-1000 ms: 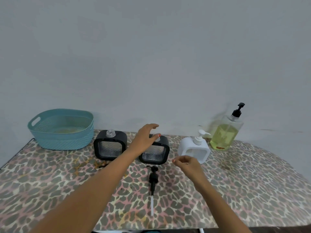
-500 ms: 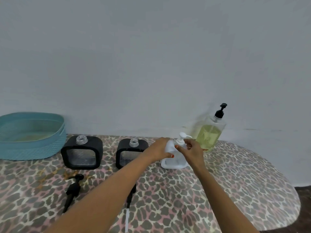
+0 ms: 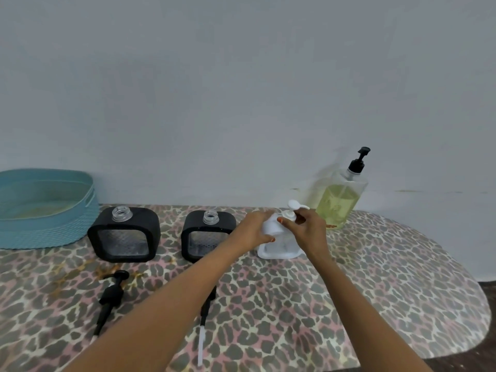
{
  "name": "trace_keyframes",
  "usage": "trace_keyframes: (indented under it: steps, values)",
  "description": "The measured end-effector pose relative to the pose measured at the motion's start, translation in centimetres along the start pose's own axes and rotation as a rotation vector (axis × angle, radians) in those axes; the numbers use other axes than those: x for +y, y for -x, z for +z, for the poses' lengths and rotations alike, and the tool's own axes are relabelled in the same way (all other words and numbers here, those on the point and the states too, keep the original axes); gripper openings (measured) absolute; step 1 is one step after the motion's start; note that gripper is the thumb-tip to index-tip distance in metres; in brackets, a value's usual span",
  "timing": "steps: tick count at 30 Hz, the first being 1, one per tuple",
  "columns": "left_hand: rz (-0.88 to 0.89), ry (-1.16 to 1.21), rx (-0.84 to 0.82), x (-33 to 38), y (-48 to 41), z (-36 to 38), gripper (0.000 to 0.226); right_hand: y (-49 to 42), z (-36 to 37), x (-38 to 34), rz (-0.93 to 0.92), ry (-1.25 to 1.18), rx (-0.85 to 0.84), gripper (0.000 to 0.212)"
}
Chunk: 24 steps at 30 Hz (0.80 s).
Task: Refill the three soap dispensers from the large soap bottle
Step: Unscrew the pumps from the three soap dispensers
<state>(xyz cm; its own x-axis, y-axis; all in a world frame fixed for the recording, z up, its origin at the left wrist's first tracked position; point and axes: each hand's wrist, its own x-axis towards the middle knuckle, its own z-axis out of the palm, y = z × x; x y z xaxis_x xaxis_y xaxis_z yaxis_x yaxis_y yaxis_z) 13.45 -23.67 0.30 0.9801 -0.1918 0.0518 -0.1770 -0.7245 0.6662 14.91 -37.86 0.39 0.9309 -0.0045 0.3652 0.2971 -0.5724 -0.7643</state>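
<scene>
My left hand (image 3: 253,229) grips the left shoulder of the white soap dispenser (image 3: 279,249), which stands on the table. My right hand (image 3: 308,229) pinches the collar of its white pump (image 3: 293,208). To the left stand two black square dispensers (image 3: 124,234) (image 3: 208,234) with open clear necks. Their black pumps lie on the table in front: one (image 3: 110,299) in full view, the other (image 3: 204,312) partly hidden under my left forearm. The large soap bottle (image 3: 339,200), holding yellow-green liquid and topped by a black pump, stands behind the white dispenser by the wall.
A teal woven basket (image 3: 45,226) sits at the back left. The table (image 3: 375,291) carries a leopard-print cover and curves away to a rounded edge at the right. A plain grey wall runs close behind everything.
Both hands moved right from the black dispenser to the white one; the left took hold of its body, the right its pump collar. The view shifted right.
</scene>
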Motion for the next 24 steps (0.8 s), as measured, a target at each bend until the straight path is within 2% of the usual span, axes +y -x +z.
trace_keyframes:
  steps: [5,10,12,17,21,24]
  values:
    - [0.019,0.018,-0.018,0.1,0.1,-0.3,0.065,-0.4,-0.7,0.0,-0.019,-0.037,-0.099,0.025]
    - [0.036,0.01,-0.027,0.4,0.0,-0.3,0.062,-1.1,-2.1,0.1,0.027,-0.044,-0.329,0.03]
    - [0.03,0.004,-0.029,0.3,0.0,-0.2,0.064,-0.9,-1.7,0.0,0.059,-0.062,-0.303,0.032]
    - [0.01,0.006,-0.03,0.2,0.1,-0.1,0.071,-0.5,0.2,0.0,0.041,0.079,-0.041,0.042]
    - [-0.001,0.029,-0.025,0.1,0.0,0.0,0.072,-0.2,0.0,-0.3,0.059,-0.009,-0.017,0.038]
    - [-0.001,0.036,-0.026,-0.1,-0.1,0.1,0.073,0.0,-0.3,-0.4,0.076,-0.069,-0.058,0.035]
